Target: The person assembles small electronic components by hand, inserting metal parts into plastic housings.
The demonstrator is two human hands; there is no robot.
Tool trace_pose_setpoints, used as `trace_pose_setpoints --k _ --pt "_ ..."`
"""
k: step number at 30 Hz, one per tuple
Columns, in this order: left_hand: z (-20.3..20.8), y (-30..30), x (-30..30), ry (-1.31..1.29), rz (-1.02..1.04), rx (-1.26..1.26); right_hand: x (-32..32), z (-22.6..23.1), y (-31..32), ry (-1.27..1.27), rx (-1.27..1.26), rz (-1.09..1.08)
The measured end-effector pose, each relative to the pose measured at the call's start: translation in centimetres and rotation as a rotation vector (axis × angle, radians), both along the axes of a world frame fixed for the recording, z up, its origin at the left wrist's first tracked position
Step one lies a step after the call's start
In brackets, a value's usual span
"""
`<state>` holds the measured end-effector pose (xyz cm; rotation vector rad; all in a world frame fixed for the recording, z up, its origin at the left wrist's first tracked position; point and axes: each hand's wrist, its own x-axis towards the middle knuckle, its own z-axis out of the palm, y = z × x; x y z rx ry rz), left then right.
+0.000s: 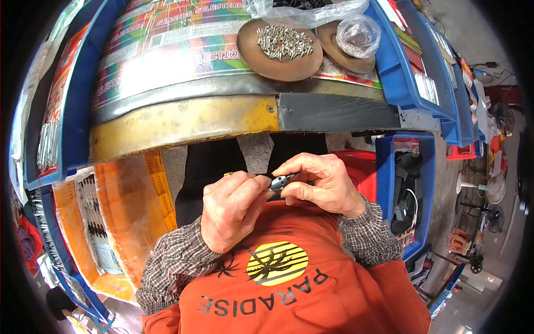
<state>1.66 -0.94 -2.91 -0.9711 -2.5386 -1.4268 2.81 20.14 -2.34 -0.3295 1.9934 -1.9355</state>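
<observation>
Between my two hands, just above my lap, is a small silver-grey rounded piece with dark spots and a thin black end (280, 182); its exact kind is too small to tell. My left hand (231, 209) pinches it from the left, with thumb and fingers pressed together. On the other side, the thumb and forefinger of my right hand (322, 181) close on its black end. Beyond the hands, on the table, a round brown dish (289, 69) carries a heap of small shiny metal pieces (285, 42).
The table's front edge (189, 119) runs across ahead of my hands. Blue bins stand at left (72, 106) and right (397, 72). Below the table are an orange bag-lined container (130, 206) and a blue crate of black items (427, 195). A second brown dish (328, 42) holds a clear plastic bag (359, 36).
</observation>
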Motion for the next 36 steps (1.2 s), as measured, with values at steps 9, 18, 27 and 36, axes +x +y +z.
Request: trace_pose_setpoints --k 9,18,27,36 --pt "-0.5 0.0 0.8 -0.041 -0.018 0.033 1.0 -0.7 -0.3 0.176 0.173 0.035" --pt "-1.3 0.2 1.3 -0.049 -0.019 0.035 2.6 -2.3 -1.1 0.172 0.126 -0.101" --pt "-1.6 0.3 1.9 -0.052 -0.029 0.02 3.0 -1.7 -0.3 0.217 0.232 -0.001" --pt "-2.1 0.5 2.4 -0.066 -0.049 0.021 3.7 -2.7 -0.2 0.175 0.172 -0.012"
